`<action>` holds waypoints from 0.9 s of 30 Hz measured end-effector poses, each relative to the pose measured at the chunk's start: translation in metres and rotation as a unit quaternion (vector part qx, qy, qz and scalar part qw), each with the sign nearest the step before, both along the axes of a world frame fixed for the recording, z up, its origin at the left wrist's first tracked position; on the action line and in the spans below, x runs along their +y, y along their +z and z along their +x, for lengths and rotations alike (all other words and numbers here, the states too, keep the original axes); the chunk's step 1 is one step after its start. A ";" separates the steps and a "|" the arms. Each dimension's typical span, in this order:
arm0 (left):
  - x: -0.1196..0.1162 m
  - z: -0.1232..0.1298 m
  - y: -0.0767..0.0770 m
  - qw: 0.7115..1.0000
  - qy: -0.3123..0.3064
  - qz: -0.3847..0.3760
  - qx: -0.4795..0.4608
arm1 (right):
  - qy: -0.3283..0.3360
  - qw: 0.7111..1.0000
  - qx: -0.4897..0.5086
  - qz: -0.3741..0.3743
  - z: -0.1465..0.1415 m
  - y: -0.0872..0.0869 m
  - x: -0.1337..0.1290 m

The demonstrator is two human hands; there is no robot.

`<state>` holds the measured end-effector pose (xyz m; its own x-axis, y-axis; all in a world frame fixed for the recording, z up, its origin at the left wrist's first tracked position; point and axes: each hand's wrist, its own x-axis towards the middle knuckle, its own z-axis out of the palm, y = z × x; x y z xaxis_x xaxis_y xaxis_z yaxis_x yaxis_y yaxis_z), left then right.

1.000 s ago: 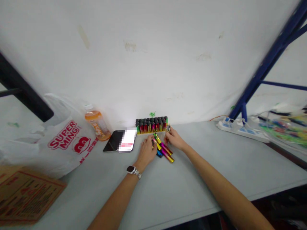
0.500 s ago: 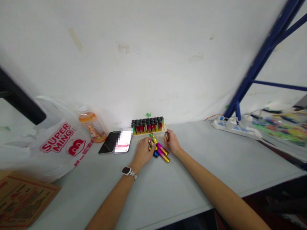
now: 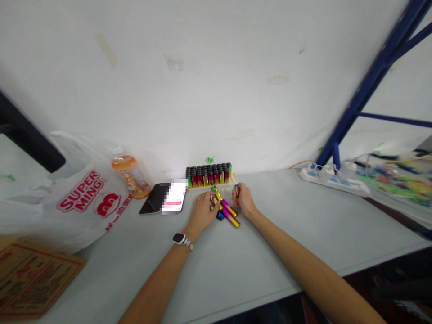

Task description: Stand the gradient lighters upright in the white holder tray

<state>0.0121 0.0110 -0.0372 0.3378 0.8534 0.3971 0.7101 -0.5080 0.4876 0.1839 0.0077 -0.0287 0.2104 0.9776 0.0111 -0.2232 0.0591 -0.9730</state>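
My left hand (image 3: pixel 202 210), with a watch (image 3: pixel 178 238) on the wrist, curls over a small pile of shiny lighters. A gold lighter shows between its thumb and fingers, partly hidden. Beside that hand, loose magenta-and-gold lighters (image 3: pixel 231 219) lie on the table, with a blue end (image 3: pixel 220 215) under them. Closed just right of the pile, my right hand (image 3: pixel 245 201) grips a lighter (image 3: pixel 237 190), of which only a dark, metallic end shows. Behind both hands, black-topped lighters (image 3: pixel 208 179) stand upright in rows in a pale holder (image 3: pixel 233 180); holes show at its right end.
Left of the holder lie a dark phone (image 3: pixel 153 198) and a lit screen (image 3: pixel 173 198). Further left are an orange drink bottle (image 3: pixel 131 177), a white plastic bag (image 3: pixel 84 202) and a cardboard box (image 3: pixel 37 279). A power strip (image 3: pixel 334 180) and blue frame (image 3: pixel 354 103) stand at right.
The view has shifted slightly. My right hand has turned a little, so more of the lighter's end shows above its fingers. The left hand stays on the pile.
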 end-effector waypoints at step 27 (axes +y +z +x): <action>-0.001 0.000 0.002 1.000 -0.007 -0.005 0.007 | 0.003 1.000 -0.001 -0.005 -0.003 0.008 -0.005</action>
